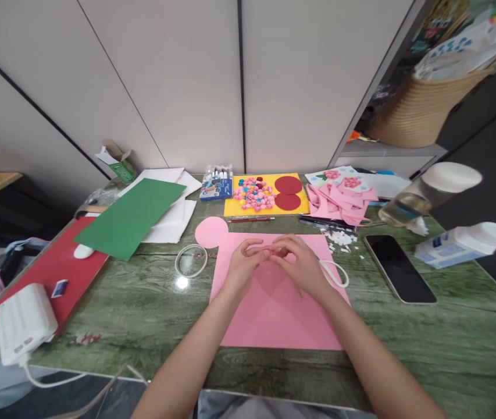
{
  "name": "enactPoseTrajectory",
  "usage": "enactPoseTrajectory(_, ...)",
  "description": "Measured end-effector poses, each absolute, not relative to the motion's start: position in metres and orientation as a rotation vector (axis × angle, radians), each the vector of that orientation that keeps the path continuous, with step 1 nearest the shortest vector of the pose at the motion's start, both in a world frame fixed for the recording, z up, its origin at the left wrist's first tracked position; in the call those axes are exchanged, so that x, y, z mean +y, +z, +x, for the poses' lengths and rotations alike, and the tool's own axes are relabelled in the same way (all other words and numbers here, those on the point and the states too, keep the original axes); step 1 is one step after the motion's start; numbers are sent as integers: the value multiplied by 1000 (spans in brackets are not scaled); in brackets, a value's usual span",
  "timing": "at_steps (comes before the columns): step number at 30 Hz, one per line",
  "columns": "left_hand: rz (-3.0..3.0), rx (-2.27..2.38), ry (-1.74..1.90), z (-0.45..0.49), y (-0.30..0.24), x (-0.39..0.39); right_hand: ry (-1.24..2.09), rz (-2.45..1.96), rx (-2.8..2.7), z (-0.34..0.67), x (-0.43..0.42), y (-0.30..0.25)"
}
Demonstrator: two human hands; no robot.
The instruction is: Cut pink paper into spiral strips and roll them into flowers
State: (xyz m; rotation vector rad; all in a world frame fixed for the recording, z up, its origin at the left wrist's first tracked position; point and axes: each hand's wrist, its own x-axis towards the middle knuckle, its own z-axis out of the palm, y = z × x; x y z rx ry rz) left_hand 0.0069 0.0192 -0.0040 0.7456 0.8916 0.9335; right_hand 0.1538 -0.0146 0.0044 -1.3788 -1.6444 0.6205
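Above a sheet of pink paper (269, 320), both my hands meet with fingertips pinched together. Between them is a small piece of pink paper (273, 254), mostly covered by the fingers. My left hand (244, 266) grips it from the left, and my right hand (300, 266) from the right. A thin end sticks out below the right palm. White-handled scissors (339, 274) lie beside the right hand, their blades hidden. To the left are a pink paper circle (211, 232) and a white ring (191, 261). Crumpled balls of pink, blue and yellow paper (256, 195) sit on a yellow sheet (239, 210).
Pink paper scraps (341, 201), white bits (340, 237), a phone (400, 269), a tilted-looking bottle (466, 243) and a clear cup (426, 195) stand or lie right. Left are a green sheet (129, 218), red sheet (38, 279) and white power bank (25, 323).
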Motion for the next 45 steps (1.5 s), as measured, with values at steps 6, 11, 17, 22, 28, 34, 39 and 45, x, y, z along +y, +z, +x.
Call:
enactPoseTrajectory(6,834,884,884,2,-1,23,667,-1313,-1765,155,-14,2)
enactPoseTrajectory(11,846,885,908,4,-3,22,616,-1335,-1739,154,-13,-6)
enactPoseTrajectory(17,782,861,915,8,-5,17,532,-1390,-1670,152,-14,-7)
enactPoseTrajectory(22,751,847,906,11,-5,15,520,-1394,-1667,152,-15,-7)
enactPoseTrajectory(28,768,866,893,8,-5,19,573,-1384,-1686,155,-14,-3)
enactPoseTrajectory(34,865,854,830,-1,-2,24,676,-1325,-1767,161,-14,3)
enactPoseTrajectory(39,933,856,824,-1,-2,24,709,-1287,-1799,160,-14,1)
enactPoseTrajectory(45,781,864,861,6,-2,21,658,-1351,-1721,157,-13,-3)
